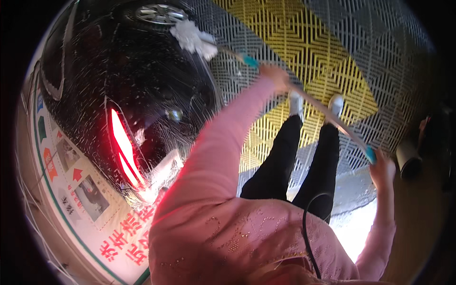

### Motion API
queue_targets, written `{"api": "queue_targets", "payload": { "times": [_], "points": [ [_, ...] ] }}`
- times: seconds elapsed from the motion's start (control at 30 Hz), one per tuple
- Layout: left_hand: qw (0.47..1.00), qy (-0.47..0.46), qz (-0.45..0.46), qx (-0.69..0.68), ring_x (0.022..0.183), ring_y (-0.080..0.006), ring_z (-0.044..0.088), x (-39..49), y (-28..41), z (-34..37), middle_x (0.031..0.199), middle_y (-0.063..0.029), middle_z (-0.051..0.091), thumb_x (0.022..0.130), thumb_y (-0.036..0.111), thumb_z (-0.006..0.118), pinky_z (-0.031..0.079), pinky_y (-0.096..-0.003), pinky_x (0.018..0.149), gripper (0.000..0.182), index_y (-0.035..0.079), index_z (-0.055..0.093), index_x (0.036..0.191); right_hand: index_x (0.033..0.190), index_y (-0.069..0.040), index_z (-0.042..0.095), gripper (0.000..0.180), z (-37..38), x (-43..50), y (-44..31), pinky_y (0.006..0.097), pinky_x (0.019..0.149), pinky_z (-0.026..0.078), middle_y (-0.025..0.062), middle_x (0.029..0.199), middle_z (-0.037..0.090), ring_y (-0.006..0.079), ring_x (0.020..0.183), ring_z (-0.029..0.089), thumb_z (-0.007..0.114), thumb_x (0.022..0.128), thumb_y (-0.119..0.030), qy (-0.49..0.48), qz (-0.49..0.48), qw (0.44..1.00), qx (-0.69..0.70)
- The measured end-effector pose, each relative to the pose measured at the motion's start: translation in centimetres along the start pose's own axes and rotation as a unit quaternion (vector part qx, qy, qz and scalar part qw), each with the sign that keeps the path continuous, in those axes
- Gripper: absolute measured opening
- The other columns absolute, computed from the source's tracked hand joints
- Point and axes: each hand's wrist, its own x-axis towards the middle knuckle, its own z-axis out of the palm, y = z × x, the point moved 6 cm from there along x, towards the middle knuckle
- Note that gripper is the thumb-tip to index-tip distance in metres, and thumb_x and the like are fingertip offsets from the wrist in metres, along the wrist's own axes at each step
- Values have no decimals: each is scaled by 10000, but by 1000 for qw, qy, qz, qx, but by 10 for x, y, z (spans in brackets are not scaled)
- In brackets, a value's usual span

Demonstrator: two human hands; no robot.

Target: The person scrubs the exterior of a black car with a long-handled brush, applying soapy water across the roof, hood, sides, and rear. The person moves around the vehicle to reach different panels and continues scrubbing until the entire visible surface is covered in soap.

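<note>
A long-handled wash mop is in both my hands. Its pole [320, 105] slants down to the right across the view. My left hand [276, 76] grips it beside the upper turquoise sleeve [251, 61], and my right hand [383, 169] holds the lower end by another turquoise sleeve [370, 154]. The fluffy white mop head [192, 38] is at the lower side of a wet black car [149, 71], next to a wheel [162, 14]; whether it presses on the bodywork is hard to tell. Pale streaks and spots cover the car. Its red tail light [124, 149] is lit.
Yellow and grey plastic grid tiles [317, 53] cover the floor under my white shoes [335, 105]. A printed banner [83, 221] with writing stands left behind the car. A pale cylinder [406, 156] is at right. A black cable [304, 228] hangs over my pink top.
</note>
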Motion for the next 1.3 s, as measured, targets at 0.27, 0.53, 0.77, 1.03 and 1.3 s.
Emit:
{"api": "queue_targets", "payload": {
  "times": [0.27,0.53,0.77,1.03,1.3],
  "points": [
    [911,-33,409,-46,854,-344,722,-200,213,93,870,-125,734,814,401,772,571,-471,791,361,90,732,994,958,-62,608,91,-97,-231,181,503,787,510,146,946,651,393,916,639,636,871,-54,40,206,973,-95],
    [997,51,39,-34,821,-197,657,-97,-10,-137,898,-55,675,959,317,663,565,-361,808,197,130,714,999,986,-111,602,167,-99,26,1,463,760,536,92,941,682,351,875,660,668,833,-126,218,29,967,-126],
    [990,89,83,66,731,-203,656,-158,48,-120,782,-42,668,904,245,678,559,-393,732,135,126,710,959,967,-101,580,228,-143,-33,30,470,823,512,127,937,635,381,925,625,665,767,-34,217,-43,970,-98],
    [900,65,429,-44,753,-324,721,-282,217,16,770,-158,688,815,283,778,585,-464,685,341,21,652,994,1021,-83,614,164,-177,-197,190,486,812,507,140,1025,640,384,998,627,614,857,-81,211,186,941,-186],
    [983,161,56,66,807,-218,684,-184,-38,-208,863,-51,706,918,361,696,564,-393,745,251,127,714,1010,778,-122,560,214,-140,30,-62,471,589,526,99,713,625,326,674,653,746,841,-207,330,-33,940,-76]
  ]
}}
